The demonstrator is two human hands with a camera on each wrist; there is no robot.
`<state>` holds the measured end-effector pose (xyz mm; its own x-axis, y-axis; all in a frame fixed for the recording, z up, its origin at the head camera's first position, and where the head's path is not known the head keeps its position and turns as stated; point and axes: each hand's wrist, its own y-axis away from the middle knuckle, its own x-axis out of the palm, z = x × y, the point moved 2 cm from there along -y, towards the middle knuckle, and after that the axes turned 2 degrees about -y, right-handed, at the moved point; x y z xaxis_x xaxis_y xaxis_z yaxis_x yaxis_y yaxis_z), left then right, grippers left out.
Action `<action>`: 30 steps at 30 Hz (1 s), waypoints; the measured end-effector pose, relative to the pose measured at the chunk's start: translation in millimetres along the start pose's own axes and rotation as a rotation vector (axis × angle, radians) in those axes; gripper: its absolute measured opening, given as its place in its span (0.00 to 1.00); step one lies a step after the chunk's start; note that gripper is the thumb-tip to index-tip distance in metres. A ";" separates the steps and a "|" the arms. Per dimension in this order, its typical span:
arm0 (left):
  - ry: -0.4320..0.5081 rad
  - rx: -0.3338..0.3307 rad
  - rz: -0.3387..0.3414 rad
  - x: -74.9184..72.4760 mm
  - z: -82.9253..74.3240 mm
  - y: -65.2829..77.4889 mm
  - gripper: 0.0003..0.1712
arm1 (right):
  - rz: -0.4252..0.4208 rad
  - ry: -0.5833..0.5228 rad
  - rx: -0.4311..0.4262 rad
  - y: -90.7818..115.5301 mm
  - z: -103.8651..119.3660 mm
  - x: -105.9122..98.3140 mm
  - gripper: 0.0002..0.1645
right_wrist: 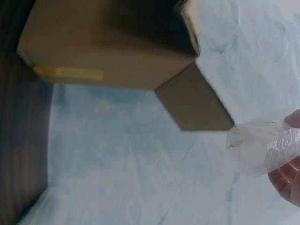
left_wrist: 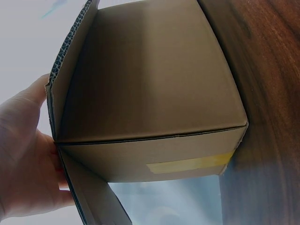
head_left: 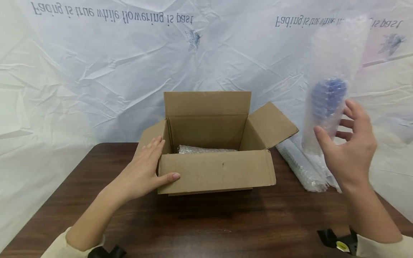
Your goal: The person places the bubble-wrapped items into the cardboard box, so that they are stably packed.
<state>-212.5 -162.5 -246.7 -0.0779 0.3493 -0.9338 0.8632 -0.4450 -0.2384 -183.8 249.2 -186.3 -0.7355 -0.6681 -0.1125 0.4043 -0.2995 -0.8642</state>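
An opened cardboard box (head_left: 217, 171) stands on the table with its flaps spread out. My left hand (head_left: 142, 172) rests on the box's front left corner, thumb over the front flap and fingers along the left flap. Inside the box lies a bubble-wrapped bundle (head_left: 206, 149), mostly hidden by the front flap. To the right, my right hand (head_left: 351, 147) grips a tall bubble-wrapped package (head_left: 329, 100) between thumb and fingers, raised above the table. Something blue shows through its wrap; its kind cannot be made out. The right wrist view shows only the package's end (right_wrist: 258, 145).
More bubble-wrapped bundles (head_left: 303, 166) lie on the table right of the box, below the raised package. The dark wooden table (head_left: 206, 225) reaches back to a white printed sheet (head_left: 129, 71). The right flap (head_left: 274, 123) sticks out toward the bundles.
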 end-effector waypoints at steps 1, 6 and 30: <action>0.002 0.000 0.001 0.0 0.1 0.0 0.63 | 0.003 -0.034 -0.020 -0.3 4.3 2.8 0.40; -0.002 0.003 -0.005 0.3 0.7 -0.3 0.63 | 0.037 -0.106 -0.118 -0.6 25.1 18.2 0.37; -0.016 0.007 -0.013 1.3 1.9 0.7 0.63 | 0.487 -0.008 -0.735 30.3 52.0 92.4 0.38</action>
<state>-213.0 -163.9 -248.6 -0.0971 0.3420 -0.9347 0.8586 -0.4461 -0.2524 -211.2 142.9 -197.4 -0.5673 -0.6132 -0.5497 0.2177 0.5321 -0.8182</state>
